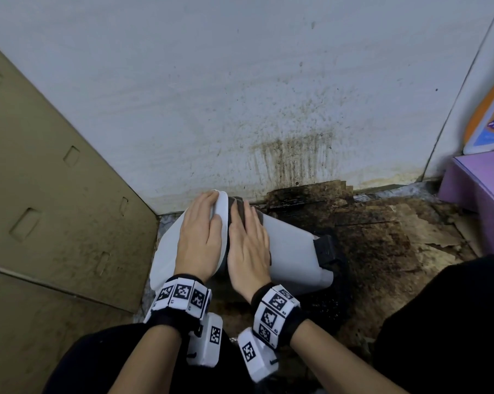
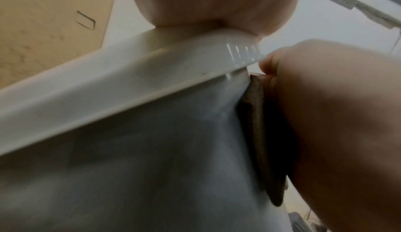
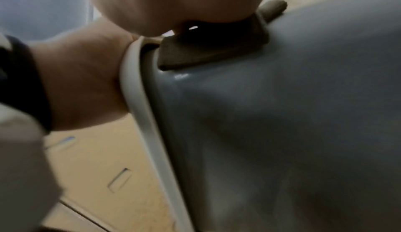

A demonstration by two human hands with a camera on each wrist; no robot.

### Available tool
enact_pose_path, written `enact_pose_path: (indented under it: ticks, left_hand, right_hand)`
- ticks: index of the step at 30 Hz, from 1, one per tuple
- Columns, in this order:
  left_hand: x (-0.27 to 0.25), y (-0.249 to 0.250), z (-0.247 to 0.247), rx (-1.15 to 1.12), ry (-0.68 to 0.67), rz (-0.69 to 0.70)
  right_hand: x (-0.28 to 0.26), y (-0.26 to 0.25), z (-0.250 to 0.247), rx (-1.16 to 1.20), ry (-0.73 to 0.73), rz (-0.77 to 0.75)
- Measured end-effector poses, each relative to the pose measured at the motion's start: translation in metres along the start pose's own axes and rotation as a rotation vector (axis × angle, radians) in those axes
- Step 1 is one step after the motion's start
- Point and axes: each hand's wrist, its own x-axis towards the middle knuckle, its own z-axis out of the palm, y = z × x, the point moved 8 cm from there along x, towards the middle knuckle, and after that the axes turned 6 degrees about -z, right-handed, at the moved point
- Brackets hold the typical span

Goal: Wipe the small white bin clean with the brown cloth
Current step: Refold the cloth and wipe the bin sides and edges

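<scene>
I see the small white bin (image 1: 291,251) lying on its side on the stained floor (image 1: 382,237), its lid end toward nine o'clock and its base with the black pedal (image 1: 325,248) toward three o'clock, close to the spattered wall (image 1: 240,95). My left hand (image 1: 200,240) lies flat on the white lid (image 1: 221,211), its fingers (image 1: 204,204) straight and close together, pinching nothing, just bracing. My right hand (image 1: 248,248) presses the folded brown cloth (image 1: 237,207) flat against the bin's upturned side, just beside the lid's rim; its fingers are extended and together over the cloth rather than curled round it. I judge the bin a light, hollow plastic shell, stiff enough to take pressure yet smooth and glossy, so it will likely slide or roll under a push unless the lid end is held down. The lid's raised rim looks the surest purchase. The cloth seems soft and thick, so it should grip under a flat palm. A cardboard panel (image 1: 41,194) stands at nine o'clock.
</scene>
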Motion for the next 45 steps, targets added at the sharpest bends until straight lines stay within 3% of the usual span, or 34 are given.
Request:
enact_pose_path:
  ticks: [8,15,19,27,32,37,42,45]
  left_hand:
    - [-0.002,-0.002,-0.001,-0.016,-0.014,-0.021]
    - [-0.001,-0.004,-0.002,-0.054,-0.027,-0.035]
    - [-0.003,0.000,0.000,-0.057,-0.038,-0.029]
    - [-0.003,0.007,0.004,-0.049,-0.017,-0.027]
    - [-0.004,0.011,0.009,-0.034,-0.025,-0.029]
    - [-0.004,0.013,0.009,-0.019,-0.016,-0.024]
    - [-0.004,0.012,0.009,-0.005,-0.014,-0.017]
    - [-0.005,0.015,0.012,-0.004,-0.021,-0.005]
  right_hand:
    - [-0.002,0.036,-0.013,0.058,0.041,-0.088]
    - [-0.010,0.134,-0.016,0.069,-0.005,0.197]
    - [-0.012,0.153,-0.020,0.105,0.010,0.272]
    - [0.010,0.131,-0.014,0.108,0.036,0.269]
    - [0.030,0.073,-0.012,0.173,-0.007,0.127]
    - [0.030,0.058,-0.020,0.239,0.024,0.086]
    - [0.030,0.051,-0.026,0.372,0.088,0.088]
    - [0.027,0.046,-0.032,0.573,0.153,0.157]
